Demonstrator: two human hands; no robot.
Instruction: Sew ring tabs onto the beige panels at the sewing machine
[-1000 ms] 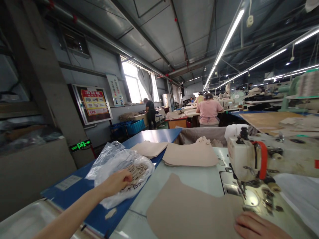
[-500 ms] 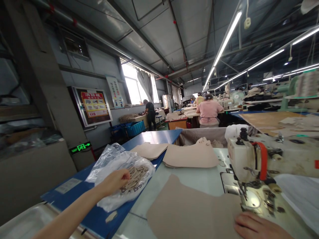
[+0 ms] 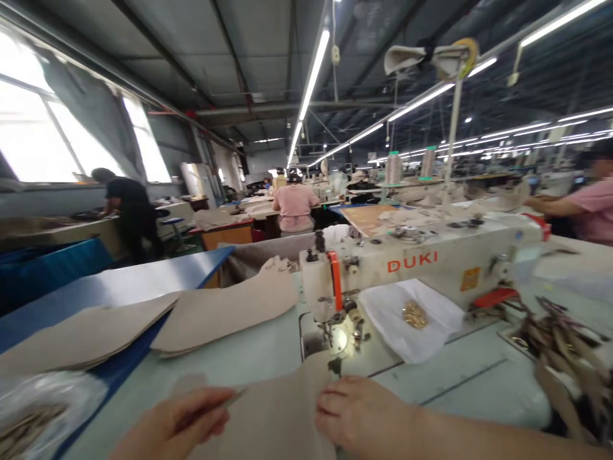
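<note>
My left hand (image 3: 191,418) is closed in a pinch on a small thin strip, held over the left part of a beige fabric panel (image 3: 271,415). My right hand (image 3: 352,409) rests on the right edge of that panel with its fingers curled, just in front of the sewing machine's needle area (image 3: 338,338); whether it grips anything is hidden. The panel's far corner reaches the presser foot. At the lower left, an open plastic bag (image 3: 76,390) holds several thin strips.
Stacked beige panels (image 3: 230,310) lie beyond my left hand. Right of the needle, a white cloth (image 3: 383,313) carries small gold metal pieces (image 3: 414,315). Dark and beige straps (image 3: 565,358) lie far right. People sit or stand at other tables, one in pink (image 3: 596,204) at the right.
The view has turned right. My left hand has left the plastic bag with a thin strip and come over the panel. My right hand stays on the panel, near the needle.
</note>
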